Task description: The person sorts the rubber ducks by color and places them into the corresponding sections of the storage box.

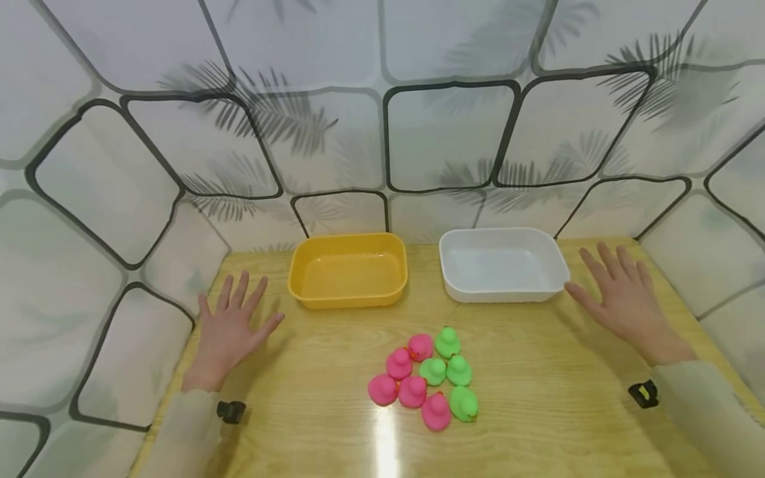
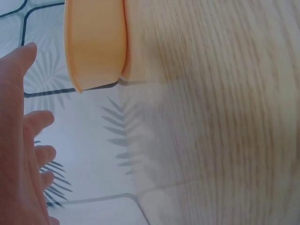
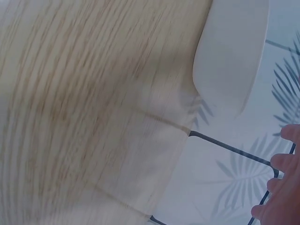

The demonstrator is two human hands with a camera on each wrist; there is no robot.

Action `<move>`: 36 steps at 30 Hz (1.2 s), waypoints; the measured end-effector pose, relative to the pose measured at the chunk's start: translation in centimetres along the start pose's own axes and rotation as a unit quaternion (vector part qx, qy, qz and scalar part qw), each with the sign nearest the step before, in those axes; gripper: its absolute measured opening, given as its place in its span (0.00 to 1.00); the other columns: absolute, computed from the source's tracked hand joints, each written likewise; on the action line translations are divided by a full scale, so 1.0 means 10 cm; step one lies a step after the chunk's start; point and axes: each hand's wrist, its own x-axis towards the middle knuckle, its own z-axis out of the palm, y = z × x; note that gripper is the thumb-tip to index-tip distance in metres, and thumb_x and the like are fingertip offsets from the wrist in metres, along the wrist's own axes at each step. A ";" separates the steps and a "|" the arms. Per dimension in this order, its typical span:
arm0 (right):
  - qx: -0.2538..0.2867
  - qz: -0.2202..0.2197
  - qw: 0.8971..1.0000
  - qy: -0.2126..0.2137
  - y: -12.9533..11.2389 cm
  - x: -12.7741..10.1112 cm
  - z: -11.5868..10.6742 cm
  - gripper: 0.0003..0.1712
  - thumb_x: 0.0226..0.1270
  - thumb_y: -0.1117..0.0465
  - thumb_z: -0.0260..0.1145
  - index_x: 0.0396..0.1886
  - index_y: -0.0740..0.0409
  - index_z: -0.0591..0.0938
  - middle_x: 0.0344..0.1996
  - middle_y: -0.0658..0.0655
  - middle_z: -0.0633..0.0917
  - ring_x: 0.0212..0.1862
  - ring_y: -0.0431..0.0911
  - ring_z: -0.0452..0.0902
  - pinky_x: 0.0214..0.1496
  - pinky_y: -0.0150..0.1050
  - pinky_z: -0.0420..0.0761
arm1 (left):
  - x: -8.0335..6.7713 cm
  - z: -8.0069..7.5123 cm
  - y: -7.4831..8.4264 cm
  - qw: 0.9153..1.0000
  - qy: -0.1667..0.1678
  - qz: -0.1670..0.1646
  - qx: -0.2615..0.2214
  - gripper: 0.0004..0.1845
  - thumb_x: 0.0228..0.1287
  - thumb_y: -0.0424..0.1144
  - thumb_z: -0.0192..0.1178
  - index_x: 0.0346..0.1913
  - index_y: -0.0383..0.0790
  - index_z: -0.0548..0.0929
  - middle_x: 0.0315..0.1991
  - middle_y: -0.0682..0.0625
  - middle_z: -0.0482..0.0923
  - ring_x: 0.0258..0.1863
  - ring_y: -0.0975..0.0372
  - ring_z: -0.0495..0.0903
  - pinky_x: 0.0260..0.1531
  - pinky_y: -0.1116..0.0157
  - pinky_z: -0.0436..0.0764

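My left hand [image 1: 229, 335] hovers with spread fingers over the left part of the wooden table, left of a yellow tray [image 1: 348, 301]. On the other side, my right hand [image 1: 623, 302] is spread beside the right end of a white tray [image 1: 505, 296]. Both hands hold nothing. Between and in front of the trays lies a cluster of small rubber ducks: several pink ducks [image 1: 412, 392] on the left, several green ducks [image 1: 458, 370] on the right. In the left wrist view the yellow tray [image 2: 96, 47] shows past the fingers; the right wrist view shows the white tray [image 3: 229, 51].
The wooden table [image 1: 323, 411] is enclosed at the back and sides by walls [image 1: 448, 139] with a stone-and-leaf pattern. Both trays stand close to the back wall, with a gap between them. Dark wrist cameras [image 1: 231, 411] sit at the sleeves.
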 end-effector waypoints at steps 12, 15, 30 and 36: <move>0.053 -0.043 0.997 0.041 -0.19 0.09 0.11 0.40 0.77 0.45 0.64 0.77 0.65 0.66 0.74 0.77 0.64 0.76 0.75 0.53 0.74 0.74 0.51 | -0.02 -0.03 0.16 0.999 0.005 0.011 -0.048 0.44 0.72 0.66 0.56 0.81 0.43 0.63 0.82 0.32 0.50 0.81 0.38 0.47 0.72 0.26 0.43; 0.069 -0.082 0.992 0.072 -0.29 0.16 0.12 0.35 0.73 0.52 0.68 0.71 0.68 0.73 0.65 0.78 0.74 0.66 0.75 0.67 0.66 0.73 0.65 | -0.02 0.01 0.20 0.996 0.042 0.026 -0.079 0.41 0.72 0.59 0.61 0.78 0.38 0.67 0.79 0.29 0.55 0.78 0.35 0.53 0.72 0.29 0.51; 0.071 -0.192 0.974 0.093 -0.84 0.54 0.21 0.21 0.65 0.65 0.72 0.58 0.66 0.83 0.49 0.65 0.86 0.53 0.64 0.81 0.54 0.62 0.79 | -0.01 0.10 0.40 0.974 0.163 0.107 -0.113 0.23 0.70 0.46 0.67 0.58 0.31 0.82 0.53 0.32 0.81 0.54 0.37 0.77 0.52 0.36 0.74; 0.085 -0.212 0.971 0.065 -1.04 0.65 0.25 0.19 0.68 0.65 0.71 0.56 0.67 0.83 0.46 0.65 0.86 0.49 0.63 0.82 0.55 0.61 0.80 | 0.00 0.19 0.53 0.958 0.196 0.152 -0.146 0.19 0.72 0.45 0.66 0.53 0.30 0.84 0.45 0.33 0.83 0.45 0.39 0.80 0.46 0.39 0.78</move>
